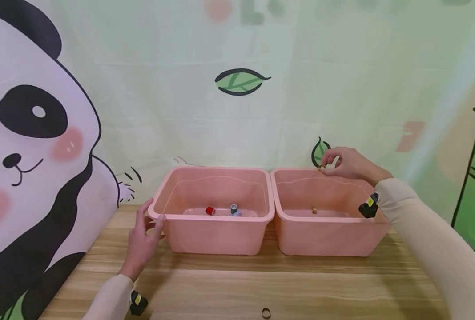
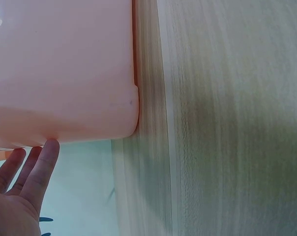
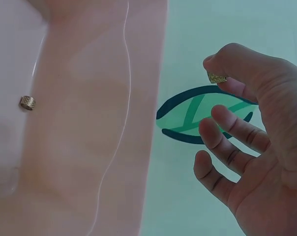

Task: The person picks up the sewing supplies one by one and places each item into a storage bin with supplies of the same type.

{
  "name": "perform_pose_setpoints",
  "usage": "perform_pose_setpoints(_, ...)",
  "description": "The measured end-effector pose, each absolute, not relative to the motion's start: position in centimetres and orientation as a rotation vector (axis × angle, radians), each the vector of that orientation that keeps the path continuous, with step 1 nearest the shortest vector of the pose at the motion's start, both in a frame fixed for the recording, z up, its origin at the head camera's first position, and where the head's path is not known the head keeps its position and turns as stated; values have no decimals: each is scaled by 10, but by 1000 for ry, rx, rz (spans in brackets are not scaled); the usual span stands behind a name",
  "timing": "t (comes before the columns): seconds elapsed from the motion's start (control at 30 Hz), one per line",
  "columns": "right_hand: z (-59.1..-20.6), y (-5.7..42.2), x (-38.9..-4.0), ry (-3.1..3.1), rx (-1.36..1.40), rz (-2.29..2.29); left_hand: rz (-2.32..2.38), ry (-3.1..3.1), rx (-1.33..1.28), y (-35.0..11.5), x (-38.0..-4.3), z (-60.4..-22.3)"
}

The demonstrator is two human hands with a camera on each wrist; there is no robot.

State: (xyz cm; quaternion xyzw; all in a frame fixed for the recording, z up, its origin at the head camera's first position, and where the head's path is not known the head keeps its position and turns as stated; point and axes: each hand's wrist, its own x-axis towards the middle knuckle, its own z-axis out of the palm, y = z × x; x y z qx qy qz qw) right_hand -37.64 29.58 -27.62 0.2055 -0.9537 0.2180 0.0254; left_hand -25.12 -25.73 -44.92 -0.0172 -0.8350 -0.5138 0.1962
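My right hand [image 1: 351, 163] pinches a small dimpled gold ring [image 3: 217, 77] between thumb and index finger, above the back rim of the right pink bin [image 1: 325, 238]. Its other fingers are loosely bent. Another dimpled gold ring [image 3: 27, 103] lies on that bin's floor. My left hand [image 1: 141, 242] is at the front left corner of the left pink bin [image 1: 217, 235]. Its thumb touches the front rim, and straight fingers [image 2: 45, 167] rest against the outer side wall. Inside that bin lie a small red cylinder [image 1: 210, 210] and small bluish cylinders [image 1: 234, 207].
A dark-looking ring [image 1: 266, 313] lies on the wooden table [image 1: 205, 284] near its front edge. The two bins stand side by side, rims nearly touching. Behind them hangs a pale green cloth [image 1: 161, 89] printed with a panda and leaves.
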Motion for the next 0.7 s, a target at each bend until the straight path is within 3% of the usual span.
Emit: perform_pose_setpoints(0.7, -282, 301, -383, -2967, 604, 668, -1444, -2334, -64, -258, -251, -449)
